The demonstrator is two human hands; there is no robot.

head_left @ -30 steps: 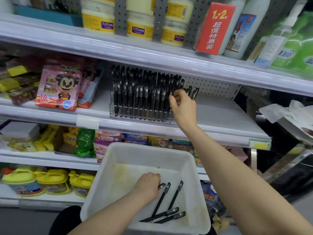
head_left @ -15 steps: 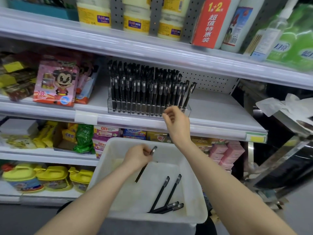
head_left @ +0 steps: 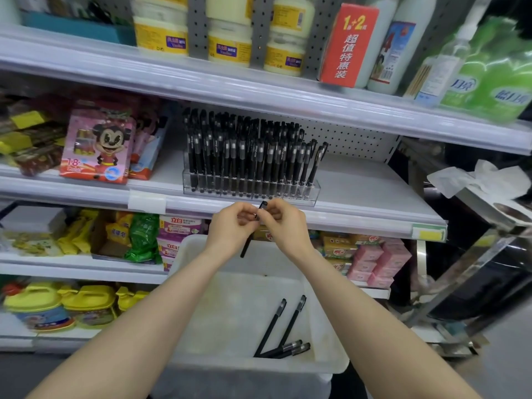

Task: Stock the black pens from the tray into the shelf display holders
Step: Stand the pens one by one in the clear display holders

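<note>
Both hands meet in front of the shelf edge, above the white tray. My left hand and my right hand each pinch the same black pen, which hangs almost upright between them, its lower end below my left hand. Several more black pens lie at the bottom right of the tray. Just above my hands stands the clear display holder, packed with upright black pens.
A pink cartoon crayon pack stands left of the holder. Jars and a red carton fill the top shelf. Soap packs and yellow tubs sit on the lower shelves. A metal rack with crumpled paper stands at the right.
My left hand lifted a pen out of the tray and rose to the shelf edge. My right hand came down from the holder and now grips that pen too.
</note>
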